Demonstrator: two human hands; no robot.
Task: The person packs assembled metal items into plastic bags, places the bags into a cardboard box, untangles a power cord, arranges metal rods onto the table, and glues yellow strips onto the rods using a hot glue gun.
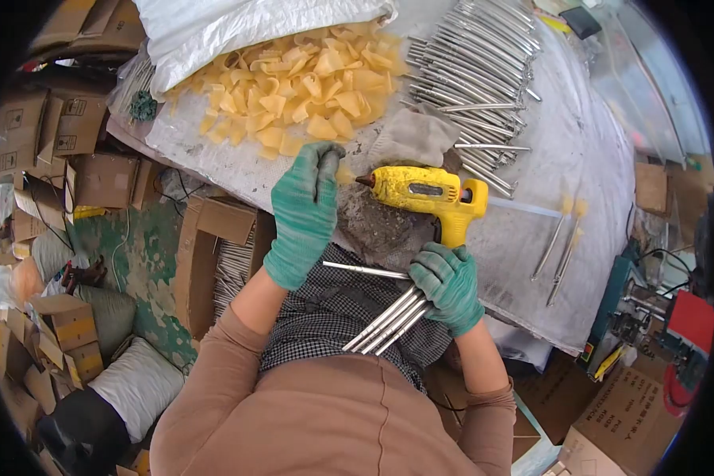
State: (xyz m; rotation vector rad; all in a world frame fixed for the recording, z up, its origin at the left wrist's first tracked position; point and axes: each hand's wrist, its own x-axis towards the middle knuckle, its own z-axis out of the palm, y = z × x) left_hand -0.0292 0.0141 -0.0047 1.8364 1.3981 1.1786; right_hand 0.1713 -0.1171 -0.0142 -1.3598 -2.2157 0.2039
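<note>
My left hand (305, 208), in a green glove, has its fingers pressed together on a small amber piece (344, 173) at the tip of the yellow glue gun (420, 190). The gun lies on its side by a dark lump (373, 226), its nozzle pointing left. Below the gun's handle, my right hand (446, 287), also gloved, is wrapped round several metal rods (389, 321); one more rod (361, 270) sticks out to the left from it. A large heap of amber pieces (309, 83) spills from a white bag (214, 36) behind my left hand.
Many metal rods (476, 71) lie stacked at the table's back right. Several rods with amber ends (562, 246) rest at the right of the table (523, 270). An open carton of rods (194, 258) stands at the left. Red and green equipment (690, 317) is at the far right.
</note>
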